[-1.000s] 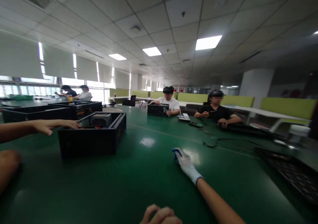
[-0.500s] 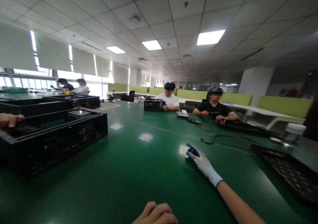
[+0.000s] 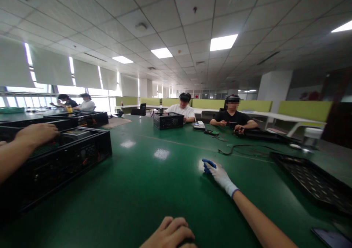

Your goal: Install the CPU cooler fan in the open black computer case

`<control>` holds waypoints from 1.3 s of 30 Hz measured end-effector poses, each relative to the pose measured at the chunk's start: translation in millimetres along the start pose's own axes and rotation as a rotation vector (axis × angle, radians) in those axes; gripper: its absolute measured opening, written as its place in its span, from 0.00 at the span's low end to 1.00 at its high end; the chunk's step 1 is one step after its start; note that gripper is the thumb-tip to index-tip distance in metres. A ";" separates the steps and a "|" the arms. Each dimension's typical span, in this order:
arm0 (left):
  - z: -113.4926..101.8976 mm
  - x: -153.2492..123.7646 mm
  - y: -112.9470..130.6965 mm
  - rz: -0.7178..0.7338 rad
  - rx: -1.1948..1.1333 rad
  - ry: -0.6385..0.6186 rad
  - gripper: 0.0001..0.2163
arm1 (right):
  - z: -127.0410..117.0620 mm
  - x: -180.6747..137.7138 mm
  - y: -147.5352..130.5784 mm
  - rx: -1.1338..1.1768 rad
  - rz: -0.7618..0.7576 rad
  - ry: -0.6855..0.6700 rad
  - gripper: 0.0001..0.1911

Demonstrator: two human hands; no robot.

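Note:
My left hand (image 3: 170,235) is bare and rests at the bottom edge of the view over the green table (image 3: 137,189). Its fingers are loosely bent and a little apart, and I see nothing in them. Further out, my right hand (image 3: 217,172) lies on the tabletop in a white glove with blue fingertips. Its index finger points to the left and the other fingers curl under; no held object shows. The nearest things to it are a black cable (image 3: 244,147) beyond it and a black perforated panel (image 3: 308,178) to its right.
At left a co-worker's hand (image 3: 40,134) reaches over an open black computer case (image 3: 71,160). Two people sit across the table, one at another computer case (image 3: 168,121). A white box (image 3: 198,125) and a green circuit board (image 3: 211,132) lie there. A phone (image 3: 331,237) is at lower right.
The view has shifted slightly right, bringing the phone into sight. The co-worker's arm at left has reached further in over the case. My hands stay in nearly the same place.

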State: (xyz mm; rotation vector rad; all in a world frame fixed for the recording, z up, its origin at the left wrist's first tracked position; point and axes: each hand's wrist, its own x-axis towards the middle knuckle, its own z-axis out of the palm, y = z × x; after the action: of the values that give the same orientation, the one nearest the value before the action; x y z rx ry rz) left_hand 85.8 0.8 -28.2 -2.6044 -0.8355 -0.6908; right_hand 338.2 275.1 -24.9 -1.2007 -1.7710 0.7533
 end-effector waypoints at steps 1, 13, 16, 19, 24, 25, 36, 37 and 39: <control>0.0 0.0 0.0 0.002 -0.011 -0.006 0.09 | 0.1 -0.5 -1.4 -0.006 0.005 0.005 0.31; -75.6 42.8 -97.5 -0.392 0.154 -0.184 0.25 | -2.1 -15.6 -2.8 -0.094 -0.014 0.030 0.30; -85.4 80.9 -188.1 -0.490 0.256 -0.165 0.28 | -0.9 -17.2 -4.9 -0.109 -0.040 0.033 0.29; -86.8 109.3 -267.0 -0.621 0.326 -0.178 0.27 | 0.4 -17.9 -6.1 -0.147 -0.069 0.067 0.27; -76.2 117.2 -333.6 -0.766 0.306 -0.376 0.17 | 6.9 -11.7 3.0 -0.221 -0.068 0.109 0.24; -74.8 115.9 -335.3 -0.776 0.306 -0.397 0.17 | 7.9 -10.5 4.9 -0.226 -0.061 0.109 0.24; -149.1 104.8 -75.6 -0.692 0.047 -0.490 0.27 | -2.8 -14.5 -4.8 -0.113 -0.068 0.020 0.25; -169.1 99.4 -47.7 -0.663 -0.083 -0.530 0.28 | -3.2 -18.0 -6.0 -0.112 -0.079 -0.002 0.25; -207.5 89.3 -11.3 -0.630 -0.335 -0.585 0.25 | -4.2 -27.0 -8.5 -0.117 -0.096 -0.043 0.26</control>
State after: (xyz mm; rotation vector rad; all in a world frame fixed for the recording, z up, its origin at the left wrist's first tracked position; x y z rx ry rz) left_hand 70.5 -39.4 193.9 -2.8825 -1.9112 -0.1925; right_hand 343.2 246.9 -24.2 -1.1741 -1.9166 0.6307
